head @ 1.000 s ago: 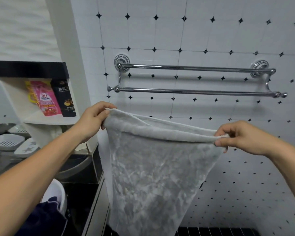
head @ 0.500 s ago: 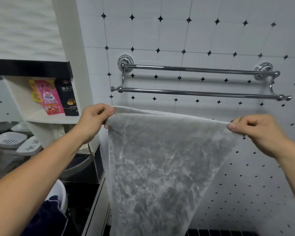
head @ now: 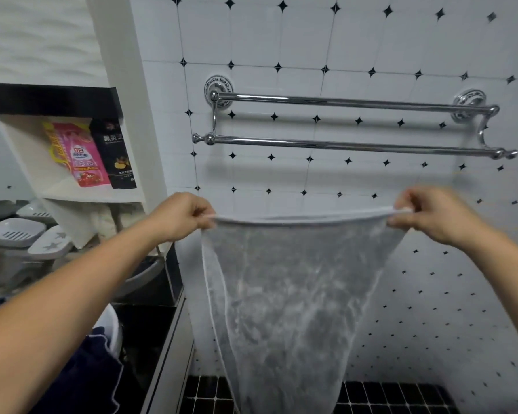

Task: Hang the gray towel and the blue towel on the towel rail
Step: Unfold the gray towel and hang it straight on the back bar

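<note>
The thin gray cloth towel (head: 284,297) hangs stretched between both hands, its top edge level and parallel to the double chrome towel rail (head: 353,144) directly above. Left hand (head: 181,216) and right hand (head: 431,215) each pinch a corner, equally near.

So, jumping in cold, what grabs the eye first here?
The pale gray fluffy towel hangs stretched at centre, its top corners pinched by the left hand and right hand. Above it, the chrome double-bar towel rail carries no towel. A dark blue towel lies bunched at lower left.
</note>
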Available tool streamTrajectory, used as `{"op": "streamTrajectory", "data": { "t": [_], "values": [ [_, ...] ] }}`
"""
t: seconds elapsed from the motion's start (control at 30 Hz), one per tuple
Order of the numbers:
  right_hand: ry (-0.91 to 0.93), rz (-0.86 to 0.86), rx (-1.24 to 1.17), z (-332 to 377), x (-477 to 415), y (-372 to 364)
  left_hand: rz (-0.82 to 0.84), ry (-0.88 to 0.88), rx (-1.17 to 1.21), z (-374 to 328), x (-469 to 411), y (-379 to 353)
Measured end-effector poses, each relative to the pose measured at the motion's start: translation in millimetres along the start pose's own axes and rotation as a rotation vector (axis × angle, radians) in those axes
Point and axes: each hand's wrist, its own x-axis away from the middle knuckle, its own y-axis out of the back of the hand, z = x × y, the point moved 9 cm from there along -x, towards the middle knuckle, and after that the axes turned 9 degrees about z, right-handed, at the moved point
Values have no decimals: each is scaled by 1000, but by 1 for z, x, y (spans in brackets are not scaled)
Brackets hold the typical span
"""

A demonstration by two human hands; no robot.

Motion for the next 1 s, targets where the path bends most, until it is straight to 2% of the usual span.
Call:
{"op": "streamTrajectory", "data": {
  "t": [0.03, 0.07, 0.1, 0.13, 0.17, 0.2, 0.23, 0.27, 0.3, 0.33, 0.37, 0.4, 0.43, 0.47, 0.5, 0.53, 0.57, 0.63, 0.67, 0.7, 0.73, 0.77, 0.8, 0.9, 1.0],
  "values": [
    [4, -100, -164, 2, 1, 7, -151, -22, 103, -5, -2, 14],
    [22, -130, -291, 1, 2, 10, -305, -56, 266, -9, 1, 30],
    [57, -47, -336, 5, 2, 3, -377, -60, 377, -7, 2, 37],
    [89, 155, -263, 13, 4, -16, -357, -74, 436, -5, 3, 35],
    [98, 410, -138, 18, 14, -40, -194, -89, 362, -8, 0, 19],
    [103, 552, -9, 14, 22, -53, 59, -63, 219, -9, -1, -9],
    [89, 505, 32, 9, 18, -48, 159, -24, 85, -2, 3, -22],
    [95, 338, -8, 6, 10, -32, 142, 14, 51, 5, 5, -18],
    [75, 127, -155, 0, 4, -12, 17, 16, 142, 9, 3, -3],
    [52, 5, -377, -8, 1, 0, -136, -5, 274, 10, 2, 14],
    [49, 8, -575, -8, 0, -1, -220, -19, 341, 12, 0, 22],
    [80, 86, -680, -2, -3, -12, -212, -45, 350, 7, 0, 23],
    [70, 188, -678, 0, -8, -24, -101, -46, 259, 3, -4, 9],
    [39, 297, -525, 0, -9, -37, 67, -11, 117, 4, -6, -12],
    [-9, 374, -298, -3, -6, -45, 89, 25, 64, 7, -4, -15],
    [-19, 373, -169, -9, -9, -45, 69, 58, 143, 14, -4, -12],
    [-9, 353, -218, -10, -9, -42, 10, 61, 335, 21, -4, -4],
    [38, 315, -640, -8, -10, -34, -122, 52, 714, 36, -3, 12],
    [36, 316, -751, -10, -10, -35, -112, 35, 801, 40, -3, 13],
    [4, 333, -735, -12, -11, -38, -57, 56, 769, 39, -3, 8],
    [-43, 363, -615, -15, -11, -46, 16, 96, 657, 37, -4, 1],
    [-70, 393, -523, -19, -12, -54, 26, 132, 538, 37, -2, -1],
    [-91, 393, -534, -21, -15, -57, 1, 156, 529, 36, -4, 3],
    [-91, 317, -823, -13, -26, -53, -157, 131, 679, 28, -8, 26],
    [-88, 293, -925, -11, -35, -55, -147, 95, 696, 14, -12, 29]
  ]
}}
